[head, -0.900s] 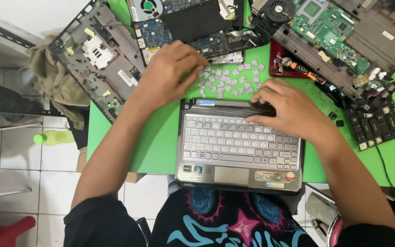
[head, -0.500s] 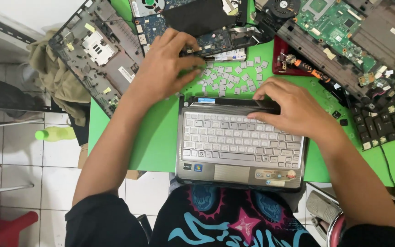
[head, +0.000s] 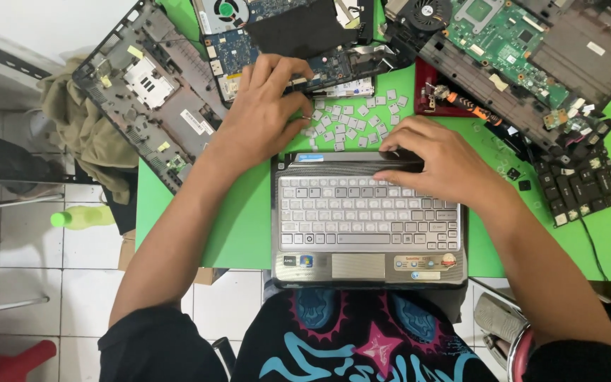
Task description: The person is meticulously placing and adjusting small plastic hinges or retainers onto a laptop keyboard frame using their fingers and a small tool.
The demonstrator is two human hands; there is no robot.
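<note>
A silver laptop base (head: pixel 369 263) with its keyboard lies at the near edge of the green table (head: pixel 242 219). My right hand (head: pixel 436 161) rests on the keyboard's far right corner, fingers curled over the top row and the dark strip above it. My left hand (head: pixel 266 113) is beyond the laptop, fingers spread, fingertips down among several loose pale keycaps (head: pixel 351 122) scattered on the table. I cannot tell whether it pinches one.
Stripped laptop parts ring the far side: a grey chassis (head: pixel 151 88) at left, a circuit board with fan (head: pixel 263 32), a green motherboard (head: pixel 510 35), a black keyboard piece (head: pixel 581 187) at right, a red tray (head: pixel 436 99). A green bottle (head: pixel 83 216) lies on the tiled floor.
My left hand has slid away from me, from the near side of the keycap pile toward its far left edge. My right hand stays on the keyboard's top right.
</note>
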